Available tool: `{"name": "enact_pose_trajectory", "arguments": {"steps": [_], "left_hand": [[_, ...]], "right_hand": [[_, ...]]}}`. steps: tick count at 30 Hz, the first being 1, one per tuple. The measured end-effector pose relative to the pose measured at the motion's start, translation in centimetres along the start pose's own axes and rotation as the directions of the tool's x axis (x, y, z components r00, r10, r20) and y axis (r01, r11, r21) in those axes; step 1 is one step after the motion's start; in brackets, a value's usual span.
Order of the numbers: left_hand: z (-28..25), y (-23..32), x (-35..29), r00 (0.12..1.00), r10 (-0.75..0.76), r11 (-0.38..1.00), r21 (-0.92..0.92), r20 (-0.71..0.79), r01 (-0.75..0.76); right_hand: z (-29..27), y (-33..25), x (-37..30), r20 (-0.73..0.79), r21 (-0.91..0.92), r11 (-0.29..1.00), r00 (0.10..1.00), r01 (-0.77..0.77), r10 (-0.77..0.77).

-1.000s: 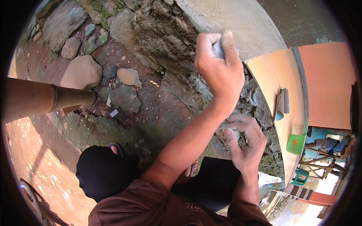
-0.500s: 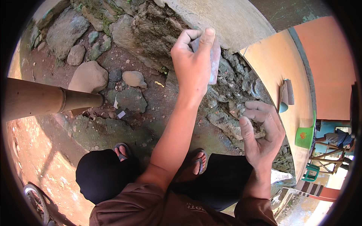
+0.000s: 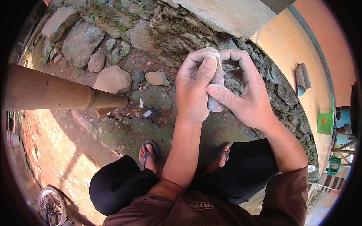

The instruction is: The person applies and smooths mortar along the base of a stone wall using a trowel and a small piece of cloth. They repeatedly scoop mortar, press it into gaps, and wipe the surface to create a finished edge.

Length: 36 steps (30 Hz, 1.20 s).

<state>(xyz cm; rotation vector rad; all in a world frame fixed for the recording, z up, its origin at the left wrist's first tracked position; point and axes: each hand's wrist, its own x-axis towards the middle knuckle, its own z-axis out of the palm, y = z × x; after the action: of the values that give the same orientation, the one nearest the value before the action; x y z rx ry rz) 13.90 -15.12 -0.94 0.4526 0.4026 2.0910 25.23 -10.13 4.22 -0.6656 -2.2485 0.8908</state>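
Note:
Between my hands is a flat, dusty grey-purple piece (image 3: 216,106) with a rounded lower end; its exact kind I cannot make out. My left hand (image 3: 191,81) is closed round its left side, thumb laid along the front near the top. From the other side my right hand (image 3: 252,88) grips it too, the thumb pressed across its lower front. The right fingers arch over toward its top end, where the fingertips of both hands meet. Pale dust coats the fingers of both hands. The back of the piece is hidden by my hands.
A rough stone wall edge runs beside a pale yellow ledge (image 3: 281,41). Curled grey sheets (image 3: 302,80) and a green container (image 3: 325,121) stand on the ledge. At left juts a thick bamboo pole (image 3: 52,89). Rocks (image 3: 113,80) lie on the dirt; a bicycle wheel (image 3: 52,205) is lower left.
My right hand has come up and left from beside the ledge and taken hold of the piece. The left hand has lowered a little, still holding it. The whole view has shifted.

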Motion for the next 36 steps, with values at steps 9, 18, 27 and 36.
{"name": "enact_pose_trajectory", "arguments": {"steps": [9,18,27,36], "left_hand": [[-0.9,-0.8,2.1,0.991,-0.135,0.935,0.331,-0.001,0.127],[-1.7,-7.0,6.9,0.752,0.332,0.070,0.780,0.569,-0.622],[-6.0,-10.2,0.3,0.923,0.279,0.293,0.892,0.264,-0.344],[-11.4,-5.3,1.1,0.828,0.557,0.220,0.951,0.061,-0.218]], "right_hand": [[-3.7,-0.6,-0.6,0.100,-0.081,0.959,0.955,-0.270,0.278],[-4.9,-2.1,-0.6,-0.316,-0.272,0.934,0.938,-0.232,0.141],[-7.5,2.4,1.3,-0.098,-0.922,0.363,0.827,0.134,-0.554],[-5.4,4.7,5.0,-0.049,-0.981,0.172,0.750,0.087,-0.659]]}}
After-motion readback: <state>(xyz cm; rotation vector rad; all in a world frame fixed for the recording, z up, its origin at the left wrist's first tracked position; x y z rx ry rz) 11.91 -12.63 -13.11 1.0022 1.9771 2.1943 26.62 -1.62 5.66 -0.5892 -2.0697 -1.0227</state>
